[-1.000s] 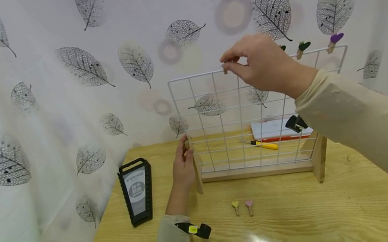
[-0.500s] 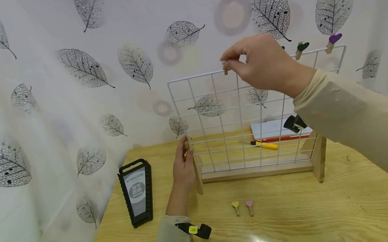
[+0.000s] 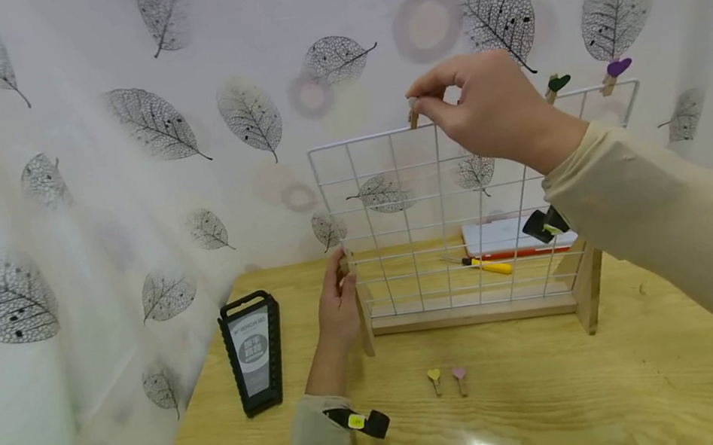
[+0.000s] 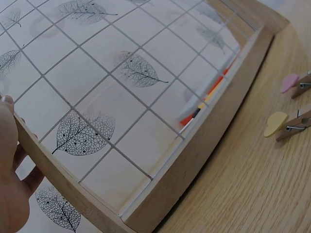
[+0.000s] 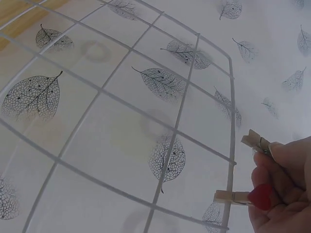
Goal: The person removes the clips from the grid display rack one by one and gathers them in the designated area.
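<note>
My right hand pinches a small wooden clothespin at the top wire of a white wire grid. In the right wrist view this clothespin sits just off the wire, its heart hidden by my fingers. Below it, a red-heart clothespin is clipped on the same wire. My left hand grips the left wooden upright of the grid's stand. Further right, a green-heart clothespin and a purple-heart clothespin are clipped along the top.
A yellow-heart clothespin and a pink-heart clothespin lie on the wooden table. Behind the grid are a yellow-handled screwdriver and a white-and-red flat box. At left lies a black case. A leaf-print curtain hangs behind.
My right hand has risen slightly, carrying the clothespin upward at the top wire. My left hand keeps its grip on the upright.
</note>
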`<state>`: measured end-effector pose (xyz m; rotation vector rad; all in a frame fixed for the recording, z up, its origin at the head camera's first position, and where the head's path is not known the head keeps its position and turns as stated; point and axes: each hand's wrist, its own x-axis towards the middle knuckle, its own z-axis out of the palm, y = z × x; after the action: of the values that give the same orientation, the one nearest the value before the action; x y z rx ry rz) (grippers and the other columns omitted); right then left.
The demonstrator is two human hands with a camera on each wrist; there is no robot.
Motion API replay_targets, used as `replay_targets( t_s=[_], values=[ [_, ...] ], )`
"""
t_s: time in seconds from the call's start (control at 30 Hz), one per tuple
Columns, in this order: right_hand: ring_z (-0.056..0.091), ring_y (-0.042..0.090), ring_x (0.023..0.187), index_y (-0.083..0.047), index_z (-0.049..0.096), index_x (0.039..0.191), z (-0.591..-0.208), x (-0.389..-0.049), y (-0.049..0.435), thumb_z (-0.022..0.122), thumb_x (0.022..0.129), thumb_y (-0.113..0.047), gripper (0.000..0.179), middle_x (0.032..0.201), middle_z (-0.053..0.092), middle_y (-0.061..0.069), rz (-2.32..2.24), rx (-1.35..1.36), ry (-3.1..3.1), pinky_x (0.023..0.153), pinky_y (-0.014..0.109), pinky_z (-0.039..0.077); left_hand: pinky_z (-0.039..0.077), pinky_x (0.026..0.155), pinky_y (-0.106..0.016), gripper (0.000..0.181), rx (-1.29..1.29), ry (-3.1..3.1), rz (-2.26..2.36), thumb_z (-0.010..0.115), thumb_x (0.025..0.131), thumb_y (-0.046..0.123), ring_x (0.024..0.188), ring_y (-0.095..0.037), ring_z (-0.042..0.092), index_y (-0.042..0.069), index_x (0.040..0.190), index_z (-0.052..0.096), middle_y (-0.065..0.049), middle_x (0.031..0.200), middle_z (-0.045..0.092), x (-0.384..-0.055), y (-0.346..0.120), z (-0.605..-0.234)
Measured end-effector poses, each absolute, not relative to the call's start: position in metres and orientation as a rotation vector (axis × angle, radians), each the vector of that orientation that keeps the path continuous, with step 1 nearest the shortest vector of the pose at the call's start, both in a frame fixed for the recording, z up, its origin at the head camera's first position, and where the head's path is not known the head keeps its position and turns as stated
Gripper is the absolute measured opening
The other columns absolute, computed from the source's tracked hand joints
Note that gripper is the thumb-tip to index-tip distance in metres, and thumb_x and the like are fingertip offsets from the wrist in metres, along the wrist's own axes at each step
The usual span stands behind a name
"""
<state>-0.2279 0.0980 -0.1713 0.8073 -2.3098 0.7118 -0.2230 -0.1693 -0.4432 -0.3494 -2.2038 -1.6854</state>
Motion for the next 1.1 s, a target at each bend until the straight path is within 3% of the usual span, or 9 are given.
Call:
replay_targets(
  t_s=[0.17, 0.47, 0.6, 0.8, 0.93, 1.1],
  values=[
    [0.061, 0.011, 0.080, -0.006, 0.078, 0.108, -0.176, -0.225, 0.104, 0.063, 0.100, -0.012, 0.019, 0.095, 0.075, 0.005, 0.679, 0.981, -2.104, 0.071, 0.019, 0.042, 0.044, 0.099, -0.053, 0.053, -0.364, -2.201, -1.682, 0.041, 0.110, 0.028, 0.126, -0.035, 0.050, 0.012, 0.159, 0.029, -0.021, 0.142, 0.049, -0.224, -0.169, -0.443],
    [0.064, 0.017, 0.080, 0.002, 0.077, 0.098, -0.207, -0.208, 0.109, 0.071, 0.084, 0.005, 0.016, 0.086, 0.074, 0.010, 0.849, 1.290, -1.712, 0.084, 0.018, 0.047, 0.044, 0.097, -0.053, 0.052, -0.360, -2.205, -1.693, 0.041, 0.110, 0.029, 0.125, -0.037, 0.050, 0.016, 0.159, 0.029, -0.021, 0.143, 0.048, -0.225, -0.170, -0.444],
    [0.065, 0.013, 0.081, 0.002, 0.076, 0.101, -0.230, -0.199, 0.121, 0.072, 0.082, 0.004, 0.019, 0.089, 0.074, 0.008, 0.893, 1.318, -1.786, 0.085, 0.018, 0.049, 0.044, 0.097, -0.052, 0.051, -0.356, -2.211, -1.684, 0.040, 0.110, 0.027, 0.124, -0.036, 0.051, 0.015, 0.159, 0.029, -0.019, 0.142, 0.049, -0.225, -0.169, -0.444],
    [0.062, 0.005, 0.078, -0.007, 0.077, 0.099, -0.276, -0.186, 0.138, 0.078, 0.079, 0.006, 0.024, 0.087, 0.073, -0.003, 0.997, 1.230, -1.999, 0.074, 0.017, 0.048, 0.045, 0.096, -0.052, 0.050, -0.351, -2.204, -1.689, 0.041, 0.110, 0.027, 0.123, -0.035, 0.052, 0.020, 0.159, 0.030, -0.019, 0.141, 0.050, -0.224, -0.169, -0.444],
    [0.062, 0.006, 0.075, -0.014, 0.077, 0.098, -0.305, -0.176, 0.141, 0.076, 0.086, 0.002, 0.020, 0.084, 0.070, -0.009, 1.211, 1.090, -2.213, 0.069, 0.021, 0.049, 0.044, 0.098, -0.053, 0.050, -0.345, -2.197, -1.687, 0.042, 0.110, 0.028, 0.125, -0.034, 0.051, 0.021, 0.158, 0.031, -0.018, 0.142, 0.050, -0.225, -0.169, -0.443],
    [0.066, 0.013, 0.080, -0.015, 0.075, 0.101, -0.340, -0.170, 0.143, 0.070, 0.097, -0.012, 0.007, 0.088, 0.071, -0.003, 1.433, 0.945, -2.488, 0.069, 0.028, 0.052, 0.041, 0.104, -0.054, 0.051, -0.329, -2.199, -1.690, 0.043, 0.110, 0.027, 0.131, -0.033, 0.048, 0.015, 0.158, 0.031, -0.017, 0.145, 0.048, -0.227, -0.169, -0.443]
  ],
)
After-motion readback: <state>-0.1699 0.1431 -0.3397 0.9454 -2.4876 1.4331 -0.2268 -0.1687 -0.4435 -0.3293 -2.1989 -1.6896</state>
